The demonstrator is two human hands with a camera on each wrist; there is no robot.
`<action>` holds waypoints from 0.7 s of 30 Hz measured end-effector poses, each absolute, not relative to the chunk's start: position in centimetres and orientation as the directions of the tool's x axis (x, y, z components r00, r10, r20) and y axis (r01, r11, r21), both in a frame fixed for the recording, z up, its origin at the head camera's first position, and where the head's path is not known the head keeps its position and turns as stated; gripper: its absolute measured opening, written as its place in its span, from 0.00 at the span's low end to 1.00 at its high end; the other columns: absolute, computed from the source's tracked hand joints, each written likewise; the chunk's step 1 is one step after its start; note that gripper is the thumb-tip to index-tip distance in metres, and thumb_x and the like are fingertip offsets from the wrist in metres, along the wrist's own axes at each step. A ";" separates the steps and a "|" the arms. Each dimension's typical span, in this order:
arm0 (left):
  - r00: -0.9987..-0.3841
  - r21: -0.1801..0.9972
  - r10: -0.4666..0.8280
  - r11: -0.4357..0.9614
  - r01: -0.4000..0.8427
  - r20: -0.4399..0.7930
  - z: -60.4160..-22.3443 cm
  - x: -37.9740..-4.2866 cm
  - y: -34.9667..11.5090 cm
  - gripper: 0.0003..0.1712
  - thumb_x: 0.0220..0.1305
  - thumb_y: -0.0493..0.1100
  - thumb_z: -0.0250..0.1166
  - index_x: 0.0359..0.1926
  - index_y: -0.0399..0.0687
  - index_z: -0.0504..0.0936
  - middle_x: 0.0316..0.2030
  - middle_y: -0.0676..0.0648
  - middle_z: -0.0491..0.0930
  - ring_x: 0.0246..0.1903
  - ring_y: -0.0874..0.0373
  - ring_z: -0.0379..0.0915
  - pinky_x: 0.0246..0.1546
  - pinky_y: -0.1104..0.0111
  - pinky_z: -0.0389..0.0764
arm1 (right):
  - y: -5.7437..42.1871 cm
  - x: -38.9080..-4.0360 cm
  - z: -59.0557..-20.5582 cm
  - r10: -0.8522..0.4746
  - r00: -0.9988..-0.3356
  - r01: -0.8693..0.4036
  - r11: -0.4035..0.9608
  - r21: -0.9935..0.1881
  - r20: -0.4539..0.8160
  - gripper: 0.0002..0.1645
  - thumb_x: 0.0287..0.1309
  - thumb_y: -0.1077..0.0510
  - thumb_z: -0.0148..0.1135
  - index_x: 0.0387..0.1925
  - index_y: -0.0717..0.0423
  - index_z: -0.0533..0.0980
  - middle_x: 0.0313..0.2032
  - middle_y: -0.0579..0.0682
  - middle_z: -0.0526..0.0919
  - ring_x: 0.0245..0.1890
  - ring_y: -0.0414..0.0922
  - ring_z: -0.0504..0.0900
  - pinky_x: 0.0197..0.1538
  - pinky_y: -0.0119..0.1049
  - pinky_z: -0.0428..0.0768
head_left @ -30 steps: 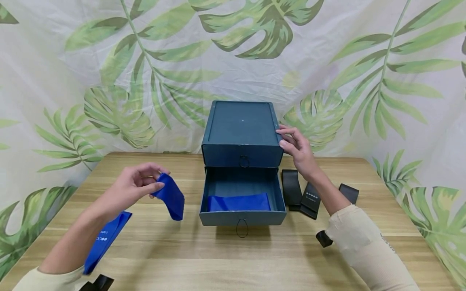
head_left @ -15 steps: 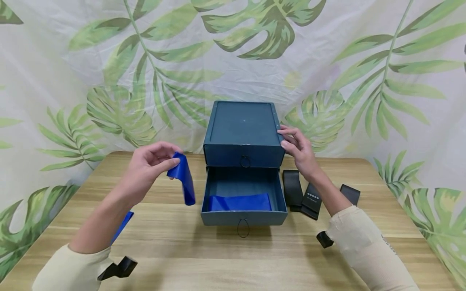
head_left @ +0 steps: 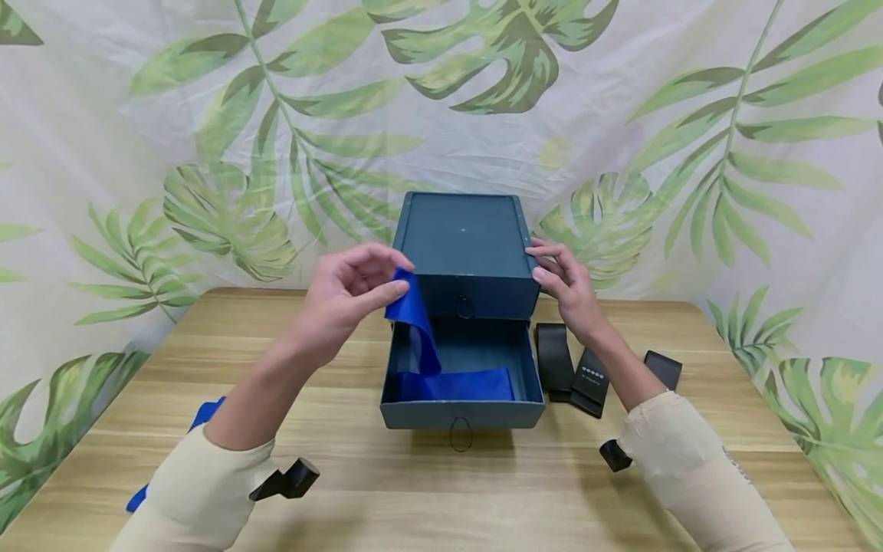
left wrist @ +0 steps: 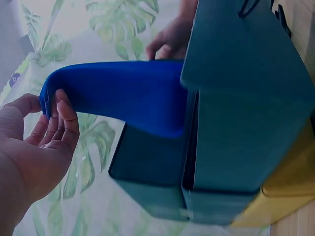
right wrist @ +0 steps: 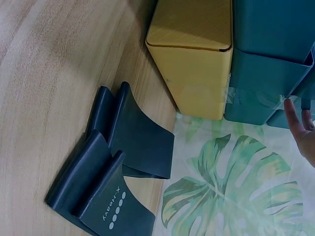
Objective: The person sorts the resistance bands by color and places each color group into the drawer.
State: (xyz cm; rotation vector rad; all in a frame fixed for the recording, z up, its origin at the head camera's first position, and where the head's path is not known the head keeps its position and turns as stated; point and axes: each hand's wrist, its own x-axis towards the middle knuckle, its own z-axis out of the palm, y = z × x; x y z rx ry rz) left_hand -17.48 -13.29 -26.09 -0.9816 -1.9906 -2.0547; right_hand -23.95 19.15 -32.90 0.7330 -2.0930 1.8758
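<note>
My left hand (head_left: 345, 287) pinches one end of a blue loop resistance band (head_left: 412, 307). The band (left wrist: 123, 93) hangs down over the left side of a pulled-out teal drawer (head_left: 462, 415), its lower end overlapping the inside. Another blue resistance band (head_left: 469, 385) lies flat in that drawer, near the front. Above it stands the closed upper drawer unit (head_left: 462, 230) with a ring pull. My right hand (head_left: 569, 287) rests its fingertips against the unit's upper right edge.
Several black resistance bands (head_left: 554, 360) lie right of the drawers, one printed X-Heavy. A blue band (head_left: 207, 412) is partly hidden under my left forearm. A yellow box (right wrist: 197, 73) sits under the teal drawers. A leaf-patterned cloth (head_left: 331, 153) hangs behind the wooden table (head_left: 372, 491).
My left hand has moved right and upward, carrying the blue resistance band from over the table to over the open drawer. My right hand stays at the unit's edge.
</note>
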 end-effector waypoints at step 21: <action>-0.707 0.932 0.655 0.010 0.363 0.268 -26.8 -19.3 -4.7 0.14 0.69 0.27 0.65 0.53 0.26 0.78 0.32 0.46 0.80 0.27 0.56 0.79 0.36 0.58 0.86 | 19.1 -24.1 -33.1 -0.201 -0.840 -0.518 0.015 -0.855 0.505 0.24 0.70 0.64 0.49 0.62 0.76 0.64 0.75 0.66 0.62 0.75 0.65 0.62 0.55 0.30 0.80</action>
